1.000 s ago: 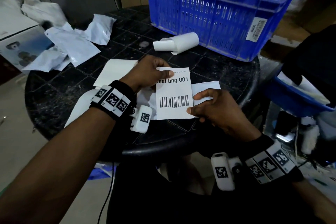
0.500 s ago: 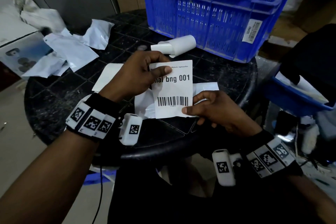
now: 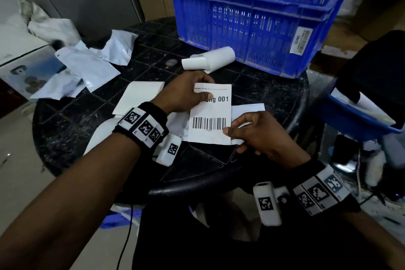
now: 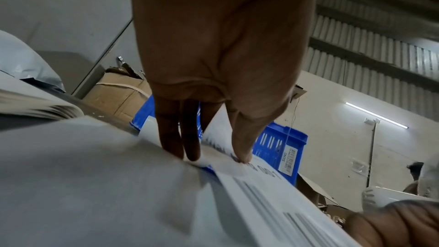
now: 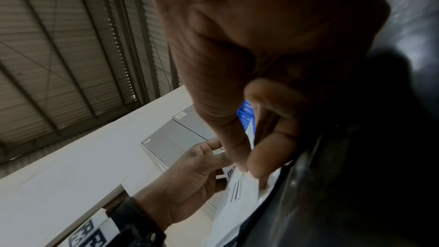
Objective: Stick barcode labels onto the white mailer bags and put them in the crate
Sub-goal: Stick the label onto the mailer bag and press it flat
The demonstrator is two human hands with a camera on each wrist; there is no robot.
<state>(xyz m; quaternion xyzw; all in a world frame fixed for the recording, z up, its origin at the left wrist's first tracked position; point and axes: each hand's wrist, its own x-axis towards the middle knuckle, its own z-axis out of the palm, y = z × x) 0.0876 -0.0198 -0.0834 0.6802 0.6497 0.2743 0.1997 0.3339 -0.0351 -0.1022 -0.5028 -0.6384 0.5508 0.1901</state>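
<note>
White label lifted in both hands.
The left hand (image 3: pixel 186 92) pinches the label (image 3: pixel 210 114) near its top, the right hand (image 3: pixel 260 136) its lower corner; raised since a second ago, probably peeling, above the bag (image 3: pixel 247 109), crate (image 3: pixel 252 28) beyond.

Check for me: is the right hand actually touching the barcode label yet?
Touching. The head view shows the right hand pinching the barcode label at its lower right corner, thumb tip on its face.

the head view looks down over the table (image 3: pixel 65 138), both wrist views look up close from below, all sharing the label (image 3: pixel 210 114) and crate (image 3: pixel 252 35).
</note>
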